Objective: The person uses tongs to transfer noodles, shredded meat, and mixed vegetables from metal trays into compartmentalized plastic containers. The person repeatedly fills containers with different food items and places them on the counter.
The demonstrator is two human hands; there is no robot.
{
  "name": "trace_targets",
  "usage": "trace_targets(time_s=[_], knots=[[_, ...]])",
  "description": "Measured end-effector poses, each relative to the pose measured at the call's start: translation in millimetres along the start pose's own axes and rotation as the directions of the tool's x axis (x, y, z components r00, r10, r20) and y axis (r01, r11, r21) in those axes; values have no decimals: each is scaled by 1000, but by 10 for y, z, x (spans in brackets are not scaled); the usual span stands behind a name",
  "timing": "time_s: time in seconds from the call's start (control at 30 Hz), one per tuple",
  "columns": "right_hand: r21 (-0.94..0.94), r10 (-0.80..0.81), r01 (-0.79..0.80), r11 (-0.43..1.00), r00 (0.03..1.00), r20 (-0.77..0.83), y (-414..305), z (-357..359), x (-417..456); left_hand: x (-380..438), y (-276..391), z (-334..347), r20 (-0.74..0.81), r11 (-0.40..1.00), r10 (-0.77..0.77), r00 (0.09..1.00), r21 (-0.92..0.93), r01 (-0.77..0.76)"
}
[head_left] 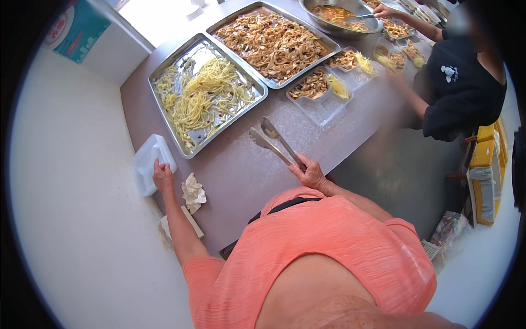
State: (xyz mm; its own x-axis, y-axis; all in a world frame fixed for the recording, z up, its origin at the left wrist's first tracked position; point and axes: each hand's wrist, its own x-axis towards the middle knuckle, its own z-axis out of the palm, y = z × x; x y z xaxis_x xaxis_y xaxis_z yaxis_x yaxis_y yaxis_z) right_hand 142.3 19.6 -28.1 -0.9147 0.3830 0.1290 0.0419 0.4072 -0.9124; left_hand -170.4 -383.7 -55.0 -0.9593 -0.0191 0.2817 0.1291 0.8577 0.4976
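Note:
My right hand (pixel 309 172) holds metal tongs (pixel 277 142) by the handle end, their jaws apart above the table. My left hand (pixel 163 176) is at the near edge of a translucent plastic container stack (pixel 150 164) by the wall; whether its fingers grip the rim I cannot tell. Beyond lies a steel tray of shredded potato (pixel 209 92), and right of it a steel tray of brown sliced food (pixel 273 47). A compartment container (pixel 322 105) with brown food and yellow shreds sits in front of that tray. Another part-filled container (pixel 353 68) stands behind it.
Crumpled paper (pixel 193 193) and a pale block-like object (pixel 193 222) lie near my left forearm. A co-worker in a dark shirt (pixel 460 86) stands at the right, one hand holding a utensil over a large metal bowl (pixel 343 20). The white wall (pixel 74 172) borders the table (pixel 230 181) on the left.

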Motion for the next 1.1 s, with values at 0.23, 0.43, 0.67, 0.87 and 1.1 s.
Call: trace_targets(time_s=[0.23, 0.43, 0.67, 0.87, 1.1], knots=[[-5, -2, 2, 1000, 1000, 9, 44, 42, -39, 137, 97, -338, -32, 998, -12, 999, -55, 10], [14, -21, 21, 1000, 999, 25, 57, 95, 20, 166, 162, -332, -67, 996, 20, 998, -88, -26], [-2, -37, 37, 999, 997, 64, -6, 52, 94, 199, -6, -444, -103, 991, 106, 989, 94, -96], [44, -34, 32, 999, 998, 46, 26, 0, 27, 418, 131, -860, -261, 948, 192, 946, 300, -110], [65, -32, 33, 997, 999, -15, 28, 36, 7, -346, 1423, -1146, -91, 904, 417, 904, -61, -423]])
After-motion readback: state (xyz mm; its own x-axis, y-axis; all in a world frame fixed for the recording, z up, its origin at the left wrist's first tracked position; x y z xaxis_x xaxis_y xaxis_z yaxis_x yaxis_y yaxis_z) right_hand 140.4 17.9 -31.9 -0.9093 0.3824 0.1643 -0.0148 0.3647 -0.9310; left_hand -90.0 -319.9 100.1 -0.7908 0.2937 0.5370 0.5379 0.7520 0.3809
